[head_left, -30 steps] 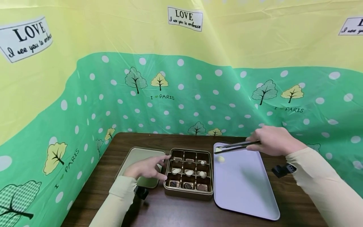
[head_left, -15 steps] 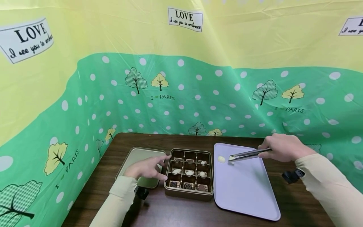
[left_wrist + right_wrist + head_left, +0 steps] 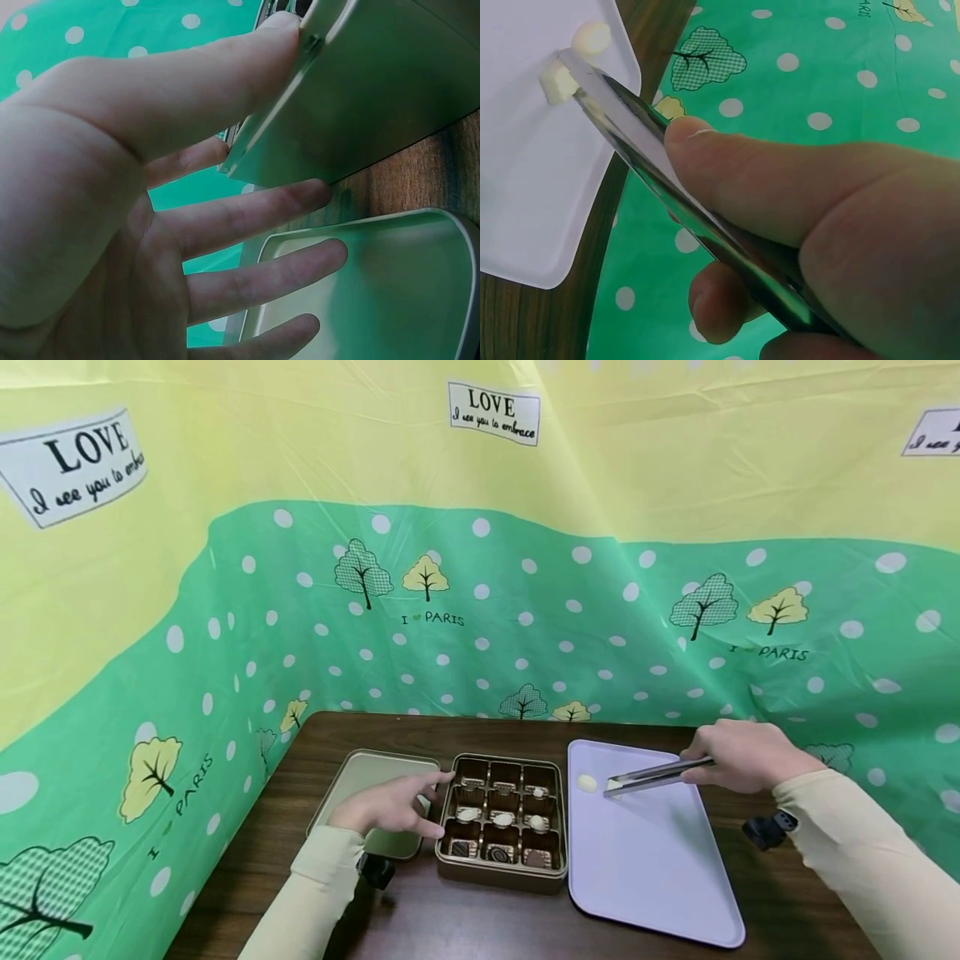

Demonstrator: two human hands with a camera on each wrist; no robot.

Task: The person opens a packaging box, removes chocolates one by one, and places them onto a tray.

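My right hand (image 3: pixel 750 753) grips metal tongs (image 3: pixel 656 772), their tips at a pale angular piece (image 3: pixel 559 82) low over the lilac tray (image 3: pixel 652 868). In the right wrist view the piece sits at the tips; whether it touches the tray I cannot tell. Beside it lies a round pale piece (image 3: pixel 587 783). My left hand (image 3: pixel 390 802) has its fingers spread, thumb and index fingertip touching the left rim of a brown compartment box (image 3: pixel 501 878). Brown chocolates fill its near row, whitish ones the middle row, and a small whitish one sits far right.
A pale shallow tin lid (image 3: pixel 375 777) lies left of the box, partly under my left hand. The tray stands close along the box's right side. Behind the dark wooden table (image 3: pixel 465 927) hangs a green and yellow patterned cloth (image 3: pixel 480 635).
My right hand and the tongs have moved right and nearer from the tray's far left corner, bringing the angular piece along past the round one. The left hand stays at the box.
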